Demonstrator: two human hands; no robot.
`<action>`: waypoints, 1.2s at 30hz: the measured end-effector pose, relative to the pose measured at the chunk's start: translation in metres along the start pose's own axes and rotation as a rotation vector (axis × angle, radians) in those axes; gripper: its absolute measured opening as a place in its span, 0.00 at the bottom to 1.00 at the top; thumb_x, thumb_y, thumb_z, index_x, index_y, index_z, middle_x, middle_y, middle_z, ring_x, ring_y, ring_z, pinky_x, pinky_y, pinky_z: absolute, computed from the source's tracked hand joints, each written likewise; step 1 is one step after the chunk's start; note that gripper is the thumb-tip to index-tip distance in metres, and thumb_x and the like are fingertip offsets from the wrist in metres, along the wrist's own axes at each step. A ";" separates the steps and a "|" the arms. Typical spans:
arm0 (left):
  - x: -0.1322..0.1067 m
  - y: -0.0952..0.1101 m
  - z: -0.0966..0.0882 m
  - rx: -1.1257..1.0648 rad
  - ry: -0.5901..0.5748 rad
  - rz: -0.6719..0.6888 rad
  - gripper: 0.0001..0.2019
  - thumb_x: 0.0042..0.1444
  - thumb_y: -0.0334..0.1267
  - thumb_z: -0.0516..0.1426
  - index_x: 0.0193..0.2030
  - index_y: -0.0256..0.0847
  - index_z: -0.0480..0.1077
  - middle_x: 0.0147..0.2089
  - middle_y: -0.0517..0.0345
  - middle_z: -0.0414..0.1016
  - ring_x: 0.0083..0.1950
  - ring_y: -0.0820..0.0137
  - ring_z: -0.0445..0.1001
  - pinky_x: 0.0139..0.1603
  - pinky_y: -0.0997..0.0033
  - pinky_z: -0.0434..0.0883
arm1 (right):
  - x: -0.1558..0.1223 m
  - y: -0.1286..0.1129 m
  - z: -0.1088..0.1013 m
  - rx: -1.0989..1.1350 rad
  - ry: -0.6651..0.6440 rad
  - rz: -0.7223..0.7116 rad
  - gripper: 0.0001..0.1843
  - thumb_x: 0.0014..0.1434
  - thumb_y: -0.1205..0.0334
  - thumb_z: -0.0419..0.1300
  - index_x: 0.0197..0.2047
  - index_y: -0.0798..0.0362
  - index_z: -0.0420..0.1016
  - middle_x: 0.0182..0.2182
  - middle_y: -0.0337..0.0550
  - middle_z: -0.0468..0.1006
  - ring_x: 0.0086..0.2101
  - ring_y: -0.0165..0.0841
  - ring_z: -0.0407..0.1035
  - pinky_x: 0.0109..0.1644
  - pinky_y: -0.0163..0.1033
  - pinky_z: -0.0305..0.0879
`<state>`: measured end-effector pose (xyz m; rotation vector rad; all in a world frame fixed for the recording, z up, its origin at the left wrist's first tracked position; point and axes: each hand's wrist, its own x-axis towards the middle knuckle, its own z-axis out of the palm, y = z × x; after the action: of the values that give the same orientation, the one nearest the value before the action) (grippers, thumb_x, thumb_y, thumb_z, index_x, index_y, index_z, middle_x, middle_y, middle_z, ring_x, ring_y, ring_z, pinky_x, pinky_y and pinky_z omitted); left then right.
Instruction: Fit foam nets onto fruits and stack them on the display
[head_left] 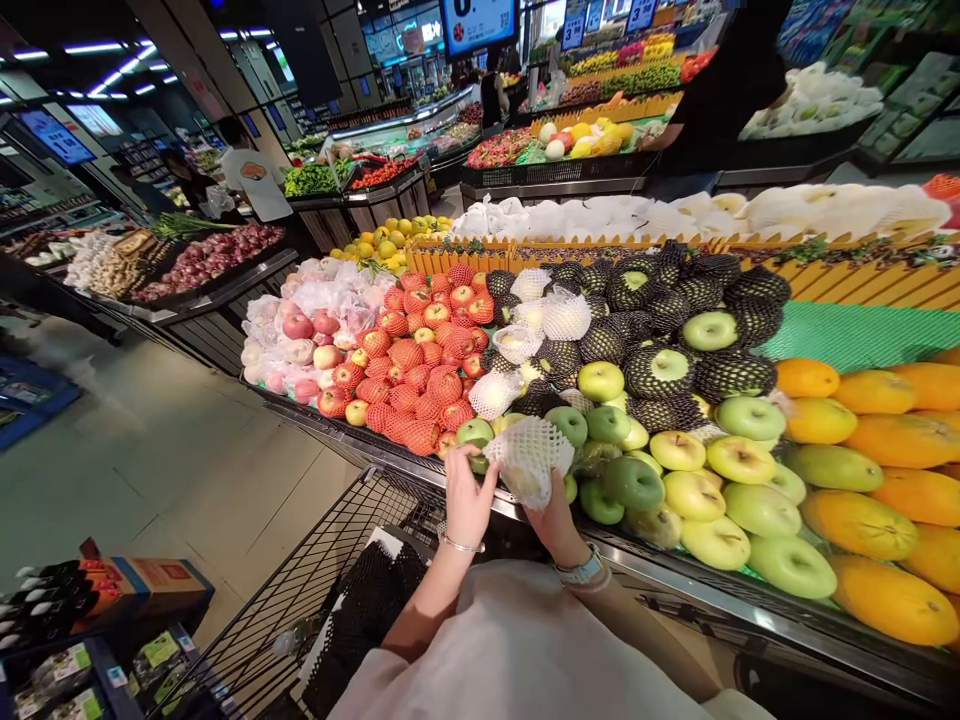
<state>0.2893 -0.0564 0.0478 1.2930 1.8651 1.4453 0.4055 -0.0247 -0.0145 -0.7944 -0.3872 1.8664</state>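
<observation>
At the front edge of the fruit stand, my right hand grips a white foam net from its right side and below. The net looks bulky; what is inside it is hidden. Close on its left, my left hand has its thumb and fingers curved round a green apple, with the thumb tip by the net's edge. Another light green apple lies just beyond those fingers. Loose green apples lie to the right of my right hand. Behind the net are more fruits in white foam nets.
Red-netted apples and black-netted fruits fill the stand, with orange papayas at right. A wire shopping cart stands left of me, against the stand's metal edge. Other people are farther back.
</observation>
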 end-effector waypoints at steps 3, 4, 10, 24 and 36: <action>0.003 0.004 -0.006 -0.102 0.049 0.046 0.16 0.50 0.42 0.64 0.45 0.42 0.72 0.48 0.48 0.71 0.54 0.56 0.67 0.62 0.55 0.59 | -0.001 -0.004 0.000 -0.019 -0.041 0.032 0.33 0.46 0.35 0.65 0.48 0.50 0.76 0.51 0.46 0.78 0.52 0.42 0.72 0.59 0.50 0.68; 0.004 0.004 -0.008 -0.181 0.010 0.032 0.13 0.50 0.40 0.64 0.43 0.44 0.74 0.47 0.49 0.73 0.53 0.57 0.67 0.62 0.56 0.59 | -0.002 -0.004 -0.002 -0.034 -0.057 0.040 0.33 0.46 0.34 0.64 0.48 0.49 0.76 0.52 0.46 0.77 0.52 0.42 0.71 0.59 0.50 0.68; 0.000 -0.007 -0.014 -0.347 0.011 -0.041 0.02 0.46 0.36 0.65 0.26 0.47 0.77 0.29 0.56 0.73 0.37 0.61 0.67 0.56 0.61 0.61 | -0.002 0.003 -0.013 -0.233 -0.165 0.012 0.38 0.56 0.28 0.49 0.55 0.49 0.72 0.56 0.45 0.73 0.56 0.42 0.69 0.61 0.52 0.67; -0.002 0.007 -0.024 -0.825 -0.159 -0.181 0.32 0.46 0.49 0.67 0.57 0.46 0.67 0.62 0.49 0.67 0.62 0.57 0.66 0.63 0.60 0.62 | -0.008 -0.036 -0.011 -0.547 -0.240 -0.096 0.37 0.48 0.35 0.65 0.54 0.50 0.72 0.48 0.50 0.78 0.46 0.45 0.74 0.50 0.51 0.75; -0.008 0.003 0.032 -1.234 -0.292 -0.738 0.22 0.62 0.45 0.54 0.60 0.37 0.67 0.57 0.48 0.75 0.60 0.62 0.71 0.65 0.61 0.65 | -0.011 -0.073 0.017 -1.096 -0.370 -0.733 0.34 0.67 0.45 0.47 0.71 0.48 0.47 0.68 0.48 0.53 0.67 0.43 0.47 0.71 0.53 0.45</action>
<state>0.3196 -0.0471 0.0373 0.1430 0.7470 1.4091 0.4469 -0.0022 0.0450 -0.8062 -1.7609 0.9881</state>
